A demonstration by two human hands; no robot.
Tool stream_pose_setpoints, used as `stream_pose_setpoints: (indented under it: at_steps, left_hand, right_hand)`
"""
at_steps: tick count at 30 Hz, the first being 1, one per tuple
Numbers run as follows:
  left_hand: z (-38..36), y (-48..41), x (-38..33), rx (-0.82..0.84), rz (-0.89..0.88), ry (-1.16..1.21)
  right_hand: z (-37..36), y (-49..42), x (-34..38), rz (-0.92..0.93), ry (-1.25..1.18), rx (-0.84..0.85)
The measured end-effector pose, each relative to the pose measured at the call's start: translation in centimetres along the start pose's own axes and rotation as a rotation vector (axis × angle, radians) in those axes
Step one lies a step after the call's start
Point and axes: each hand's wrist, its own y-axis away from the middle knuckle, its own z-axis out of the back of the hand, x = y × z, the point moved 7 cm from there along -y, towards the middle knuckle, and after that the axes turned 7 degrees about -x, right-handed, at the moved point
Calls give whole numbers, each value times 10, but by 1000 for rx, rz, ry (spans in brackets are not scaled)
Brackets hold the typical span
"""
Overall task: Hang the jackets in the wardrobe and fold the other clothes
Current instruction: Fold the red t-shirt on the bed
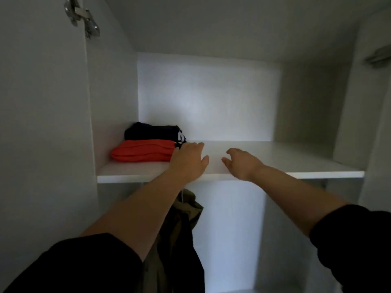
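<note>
A folded red garment (143,152) lies at the left end of the white wardrobe shelf (296,163). A folded dark navy garment (152,132) lies just behind it, partly on top. My left hand (188,160) rests flat on the shelf, fingers spread, touching the right edge of the red garment. Beside it, my right hand (241,163) hovers over the shelf with fingers apart and nothing in it. Below the shelf hangs an olive-green jacket (179,240), partly hidden by my left forearm.
The wardrobe's left door (42,123) stands open with a metal hinge (82,16) near the top. A second hinge (378,57) shows at the upper right. White side walls close the shelf on both ends.
</note>
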Motion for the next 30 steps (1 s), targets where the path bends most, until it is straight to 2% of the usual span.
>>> stream_pose_setpoints:
  at_steps: [5,11,16,20,30]
  left_hand:
    - [13,36,-144,15,-209,132]
    - [46,129,-344,-57,-463,355]
    - [73,250,-512,8,-752,482]
    - [115,345,-629,9,-947,607]
    - [164,523,-837,38,-1363,691]
  right_hand:
    - [69,125,-98,-185,173,-166]
    - [166,340,-195,-447,392,-302]
    - [229,548,-252,-742,504,-227]
    - [288,690,-274,-944,591,-255]
    - [348,932,-333,-1307,670,-299]
